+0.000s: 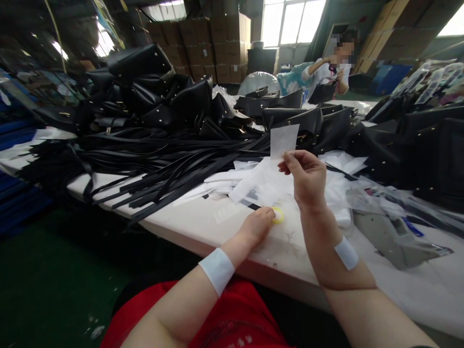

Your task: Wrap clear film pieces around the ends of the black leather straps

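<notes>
My right hand (310, 176) is raised over the table, pinching a small white paper sheet (283, 140) between thumb and fingers by its lower edge. My left hand (256, 226) rests low at the table's front edge, its fingers closed on a yellow ring-shaped thing (279, 215); what else it belongs to is hidden. A short black strip (253, 205) lies just beyond the left fingers. Loose white paper sheets (255, 183) are heaped behind both hands.
Many black straps (152, 169) spread across the left of the white table (181, 217). Black bags (152, 92) are piled behind them, with more bags (427, 150) at right. A grey device (391, 237) stands right of my arm. A co-worker (329, 77) is at the back.
</notes>
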`<state>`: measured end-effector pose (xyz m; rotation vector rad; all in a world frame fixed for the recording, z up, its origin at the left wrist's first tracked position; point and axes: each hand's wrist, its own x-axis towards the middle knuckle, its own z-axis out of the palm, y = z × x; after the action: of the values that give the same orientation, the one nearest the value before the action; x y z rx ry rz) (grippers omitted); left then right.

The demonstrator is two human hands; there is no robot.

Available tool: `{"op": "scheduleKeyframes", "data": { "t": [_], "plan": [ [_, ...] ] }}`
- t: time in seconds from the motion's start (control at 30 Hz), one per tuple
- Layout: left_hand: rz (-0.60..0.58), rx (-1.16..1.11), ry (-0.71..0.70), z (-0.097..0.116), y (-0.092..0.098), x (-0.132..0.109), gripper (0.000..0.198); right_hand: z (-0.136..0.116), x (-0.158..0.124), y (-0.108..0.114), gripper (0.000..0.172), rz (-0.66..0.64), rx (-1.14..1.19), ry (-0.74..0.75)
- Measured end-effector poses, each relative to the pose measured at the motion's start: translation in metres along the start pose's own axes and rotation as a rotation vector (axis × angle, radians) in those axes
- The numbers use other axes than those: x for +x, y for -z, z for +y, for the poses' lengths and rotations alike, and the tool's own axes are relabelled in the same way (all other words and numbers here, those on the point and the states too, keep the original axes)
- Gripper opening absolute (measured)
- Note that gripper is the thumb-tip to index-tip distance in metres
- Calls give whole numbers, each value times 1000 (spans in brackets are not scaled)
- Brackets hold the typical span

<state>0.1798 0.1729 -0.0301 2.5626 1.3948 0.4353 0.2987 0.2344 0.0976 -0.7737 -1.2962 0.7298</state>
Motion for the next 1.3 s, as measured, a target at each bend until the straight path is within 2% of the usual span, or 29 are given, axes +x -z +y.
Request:
{"op": "scheduleKeyframes", "data": {
  "t": [0.3, 0.5, 0.77, 1.0, 1.13, 1.2, 1.27, 1.3],
  "plan": [
    [-26, 62, -77, 2, 1, -1, 21, -1, 1, -1, 20, -6, 27, 7],
    [-54, 143, -90, 3, 5, 5, 16, -1, 0, -2, 22, -22, 23, 8],
    [-42, 204, -141, 6, 5, 12, 18, 3, 2, -1, 21, 7, 19, 21],
    [-57, 151, -97, 5, 3, 16, 21, 7, -3, -6, 21, -37, 16, -43],
    [-16, 133, -78, 10, 0, 8, 23, 7, -11, -11, 23, -79, 5, -89],
    [24, 142, -71, 11, 4, 1, 26, 8, -16, -15, 25, -102, -3, -111],
    [140, 82, -26, 10, 15, -10, 38, 10, -20, -19, 26, -133, -9, -137],
    [234, 27, 26, 9, 24, -19, 39, 11, -22, -21, 27, -160, -8, -154]
  ]
}}
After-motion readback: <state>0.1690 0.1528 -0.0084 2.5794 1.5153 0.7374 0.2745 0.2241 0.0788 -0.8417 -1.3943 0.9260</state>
